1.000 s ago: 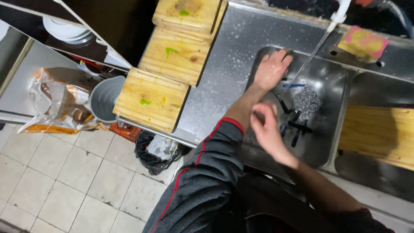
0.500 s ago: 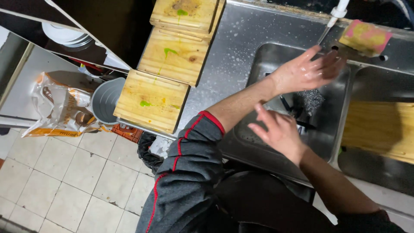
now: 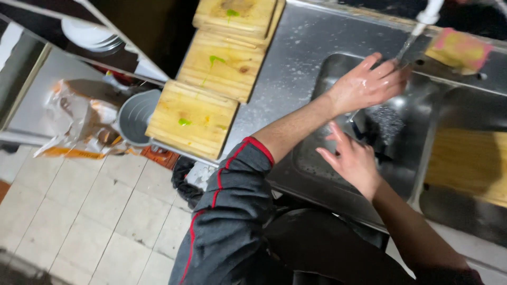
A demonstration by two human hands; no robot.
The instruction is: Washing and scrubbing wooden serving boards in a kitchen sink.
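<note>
You see a dim, grainy view, lit from above: glare shines off the wet steel sink (image 3: 338, 68), the top edge sinks into black shadow, and both hands and the tilted frame's edges are motion-blurred

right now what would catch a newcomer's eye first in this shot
The two bare hands over the steel sink stand out first: the left hand is raised under the running tap, and the right hand is open below it. To the left, three wooden cutting boards with green smears lie in a row on the wet drainboard. A yellow and pink sponge sits behind the basin.
</note>
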